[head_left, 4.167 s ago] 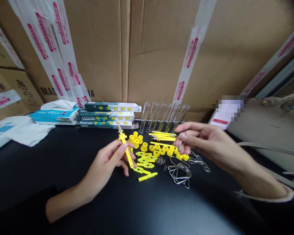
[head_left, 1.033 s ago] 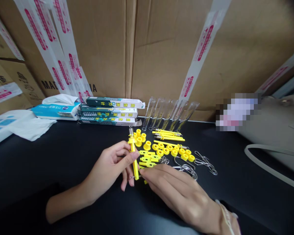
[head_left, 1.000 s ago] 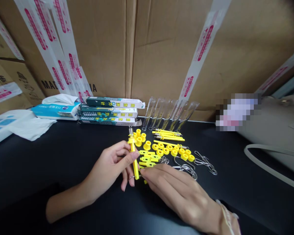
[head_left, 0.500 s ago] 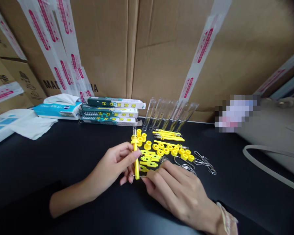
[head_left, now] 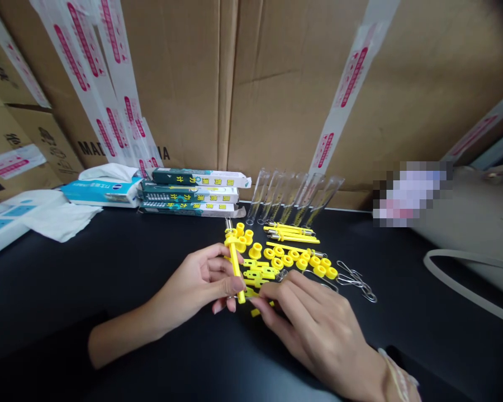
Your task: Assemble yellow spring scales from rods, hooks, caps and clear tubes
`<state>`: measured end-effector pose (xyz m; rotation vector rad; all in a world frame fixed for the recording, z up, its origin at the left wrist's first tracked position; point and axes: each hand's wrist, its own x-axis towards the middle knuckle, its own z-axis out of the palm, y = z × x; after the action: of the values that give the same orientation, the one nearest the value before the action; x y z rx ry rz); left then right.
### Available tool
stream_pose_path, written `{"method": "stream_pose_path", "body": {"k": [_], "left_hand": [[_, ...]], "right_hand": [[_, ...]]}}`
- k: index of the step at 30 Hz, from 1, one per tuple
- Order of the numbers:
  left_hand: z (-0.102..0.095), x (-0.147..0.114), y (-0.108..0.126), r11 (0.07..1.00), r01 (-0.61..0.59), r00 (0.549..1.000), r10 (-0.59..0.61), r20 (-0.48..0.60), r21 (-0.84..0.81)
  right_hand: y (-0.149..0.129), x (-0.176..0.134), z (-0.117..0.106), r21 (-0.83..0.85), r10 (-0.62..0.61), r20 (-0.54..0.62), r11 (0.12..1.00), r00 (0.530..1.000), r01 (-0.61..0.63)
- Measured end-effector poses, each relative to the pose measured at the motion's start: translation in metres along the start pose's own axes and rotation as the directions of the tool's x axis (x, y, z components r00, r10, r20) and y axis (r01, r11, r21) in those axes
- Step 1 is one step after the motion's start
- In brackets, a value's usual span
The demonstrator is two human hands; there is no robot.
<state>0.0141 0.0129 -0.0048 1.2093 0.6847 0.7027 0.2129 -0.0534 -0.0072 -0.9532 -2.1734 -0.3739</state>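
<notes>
Low at the centre, above the black table (head_left: pixel 151 257), it's the metal-tipped yellow rod (head_left: pixel 236 264), tilted, metal end pointing away! Left hand (head_left: pixel 205 281) has it pinched between thumb and fingers. At the near end, right hand (head_left: pixel 314 329) grips a thin wire (head_left: pixel 248 298) by the fingertips. Just beyond, yellow collars (head_left: pixel 255 251); farther back, clear tubes (head_left: pixel 257 198), with stacked boxes (head_left: pixel 190 195) to their left.

You've got room toward the near edge of the table (head_left: pixel 171 365), but yellow parts (head_left: pixel 302 266), then clear tubes (head_left: pixel 287 202), block your far edge.
</notes>
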Motion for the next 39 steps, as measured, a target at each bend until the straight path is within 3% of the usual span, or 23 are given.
{"method": "stream_pose_path", "body": {"k": [5, 11, 16, 27, 39], "left_hand": [[0.002, 0.001, 0.001, 1.0, 0.014, 1.0, -0.014, -0.016, 0.028], [0.005, -0.002, 0.008, 0.992, 0.095, 0.995, -0.094, -0.014, 0.083], [0.008, -0.003, 0.012, 0.991, 0.128, 0.992, -0.129, 0.013, 0.047], [0.009, -0.004, 0.013, 0.993, 0.116, 0.986, -0.114, 0.124, -0.008], [0.006, -0.002, 0.004, 0.993, 0.051, 0.998, -0.046, 0.046, -0.11]], "right_hand": [[0.0, 0.001, 0.0, -0.058, -0.04, 0.012, 0.998, 0.999, 0.04], [-0.002, -0.001, -0.001, -0.179, -0.186, 0.031, 0.966, 0.982, 0.189], [-0.004, -0.006, 0.0, -0.186, -0.216, 0.017, 0.959, 0.976, 0.216], [-0.003, -0.003, 0.001, -0.135, -0.195, 0.013, 0.972, 0.981, 0.195], [0.002, 0.001, -0.001, -0.015, -0.084, 0.036, 0.996, 0.996, 0.085]]}}
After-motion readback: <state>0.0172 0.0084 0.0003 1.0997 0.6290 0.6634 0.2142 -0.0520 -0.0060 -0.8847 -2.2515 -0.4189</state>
